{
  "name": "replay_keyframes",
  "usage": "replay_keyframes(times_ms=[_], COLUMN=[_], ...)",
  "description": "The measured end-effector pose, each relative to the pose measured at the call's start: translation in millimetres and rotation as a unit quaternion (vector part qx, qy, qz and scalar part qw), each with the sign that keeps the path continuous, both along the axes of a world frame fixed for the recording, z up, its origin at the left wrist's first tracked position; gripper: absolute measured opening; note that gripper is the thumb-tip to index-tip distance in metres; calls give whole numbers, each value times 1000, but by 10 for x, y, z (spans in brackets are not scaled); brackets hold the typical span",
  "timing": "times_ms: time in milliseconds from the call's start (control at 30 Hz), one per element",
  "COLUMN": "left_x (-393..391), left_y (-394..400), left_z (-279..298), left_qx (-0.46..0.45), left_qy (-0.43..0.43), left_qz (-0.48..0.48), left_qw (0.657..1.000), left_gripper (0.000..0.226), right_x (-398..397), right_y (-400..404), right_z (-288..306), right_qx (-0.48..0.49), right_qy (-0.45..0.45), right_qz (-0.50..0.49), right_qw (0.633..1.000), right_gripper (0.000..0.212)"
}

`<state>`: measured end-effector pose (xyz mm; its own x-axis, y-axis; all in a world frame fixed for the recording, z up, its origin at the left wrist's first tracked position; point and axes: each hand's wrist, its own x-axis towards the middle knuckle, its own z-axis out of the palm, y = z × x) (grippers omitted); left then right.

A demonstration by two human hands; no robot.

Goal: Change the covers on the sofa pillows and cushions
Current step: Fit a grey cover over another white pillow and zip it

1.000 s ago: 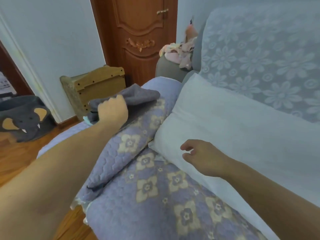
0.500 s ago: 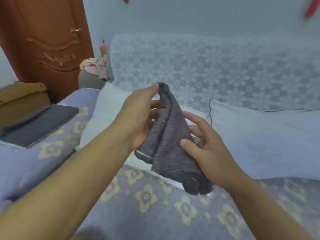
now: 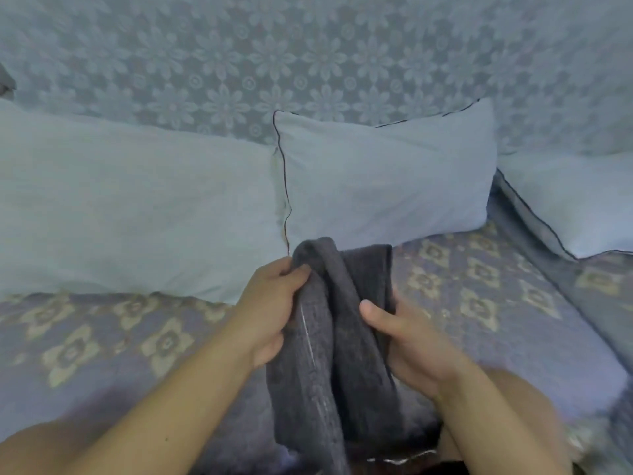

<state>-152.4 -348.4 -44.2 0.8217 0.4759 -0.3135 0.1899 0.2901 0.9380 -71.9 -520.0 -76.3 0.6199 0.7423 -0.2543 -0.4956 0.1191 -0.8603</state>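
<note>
A folded dark grey cover (image 3: 337, 341) hangs between both my hands in front of the sofa seat. My left hand (image 3: 274, 306) grips its upper left fold, thumb on top. My right hand (image 3: 407, 341) holds its right side, thumb pressed on the front and fingers behind the cloth. Three pale bare pillows lean against the sofa back: a left pillow (image 3: 130, 214), a middle pillow (image 3: 383, 180) with dark piping, and a right pillow (image 3: 582, 204) partly cut off by the frame edge.
The sofa seat (image 3: 479, 303) wears a purple quilted cover with beige flower motifs. The sofa back (image 3: 308, 53) is draped in pale floral lace. A grey object (image 3: 5, 84) shows at the far left edge.
The view has swung right, away from the door and onto the pillows. The grey cover has dropped lower toward the seat, still held in both hands, and hangs longer.
</note>
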Motion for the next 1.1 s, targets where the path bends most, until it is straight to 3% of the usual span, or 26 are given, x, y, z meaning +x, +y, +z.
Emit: replay_keyframes(times_ms=[100, 200, 267, 333, 400, 433, 467, 533, 567, 600, 667, 733, 767, 833, 867, 900, 933, 1000, 1067, 1100], left_x=[-140, -210, -210, -216, -217, -202, -167, -65, -12, 38, 63, -2, -51, -175, -242, -297, -326, -342, -347, -370], left_y=[263, 666, 939, 1117, 1178, 1157, 1117, 983, 892, 811, 720, 777, 861, 1093, 1203, 1305, 1407, 1570, 1653, 1671], left_z=[62, 277, 446, 628, 749, 780, 789, 770, 757, 748, 784, 879, 914, 894, 838, 757, 661, 519, 516, 594], left_qx=[6, 52, 54, 27, -5, -10, -4, 32, 56, 83, 161, 342, 468, 690, 752, 782, 789, 764, 737, 743], left_qy=[-8, -19, -24, -32, -42, -46, -50, -58, -59, -60, -63, -32, 16, 140, 171, 176, 174, 172, 165, 146], left_qz=[10, 16, 33, 35, 6, -8, -16, -15, -14, -17, -49, -106, -125, -83, -37, 2, 30, 82, 129, 145], left_qw=[1000, 998, 998, 999, 999, 999, 999, 998, 997, 995, 984, 933, 875, 705, 635, 597, 588, 617, 643, 637], left_gripper=[23, 25, 25, 28, 31, 32, 31, 25, 19, 15, 15, 18, 20, 20, 17, 11, 6, 5, 10, 12], right_x=[149, 415, 674, 999, 1182, 1176, 1129, 771, 486, 206, -131, -16, 125, 409, 530, 636, 684, 671, 621, 623], right_y=[-2, 74, 127, 167, 205, 236, 277, 405, 529, 672, 888, 961, 897, 651, 534, 430, 396, 423, 477, 486], right_z=[-107, 50, 253, 372, 485, 536, 562, 637, 652, 600, 246, -66, -143, -123, -45, 80, 246, 663, 1143, 1373], right_qx=[-133, -169, -224, -347, -501, -520, -496, -300, -209, -175, -199, -295, -362, -456, -473, -467, -447, -381, -332, -311], right_qy=[-62, -101, -188, -318, -407, -433, -453, -457, -419, -390, -477, -525, -513, -498, -503, -526, -542, -572, -578, -581], right_qz=[-100, -185, -216, -206, -168, -171, -181, -163, -95, -4, 75, 13, -14, -57, -96, -151, -205, -274, -302, -310], right_qw=[984, 963, 932, 858, 745, 716, 718, 822, 878, 904, 853, 798, 778, 735, 716, 695, 682, 673, 681, 685], right_gripper=[31, 26, 24, 26, 42, 51, 55, 54, 57, 64, 79, 60, 47, 37, 32, 28, 26, 27, 28, 29])
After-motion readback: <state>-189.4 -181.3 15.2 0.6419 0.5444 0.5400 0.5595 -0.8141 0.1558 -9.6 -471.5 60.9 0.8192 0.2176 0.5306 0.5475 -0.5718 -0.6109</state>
